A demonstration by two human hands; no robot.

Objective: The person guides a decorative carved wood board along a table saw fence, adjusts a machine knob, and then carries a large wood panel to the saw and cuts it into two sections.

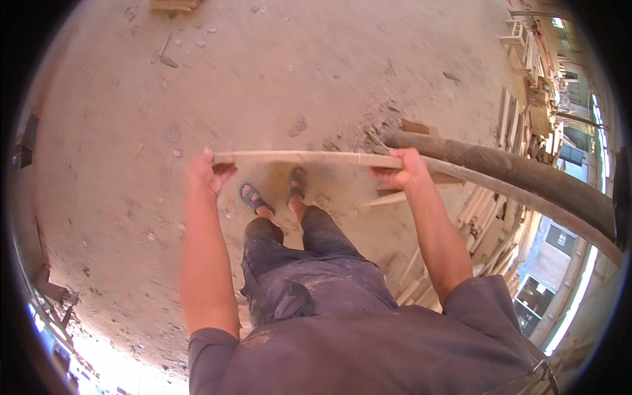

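I stand on a dusty concrete floor and hold a long pale wooden strip [306, 158] level in front of me, crosswise over my sandalled feet. My left hand [205, 172] grips its left end, and my right hand [403, 170] grips its right end. Both arms are stretched forward. The strip hangs above the floor, apart from the other wood.
A thick dark pipe or hose [520, 174] curves along the right side. Under and beside it lie several loose wooden slats [484, 227]. Stacked wooden frames [530, 72] stand at the far right. Small scraps [172, 5] lie at the top left of the floor.
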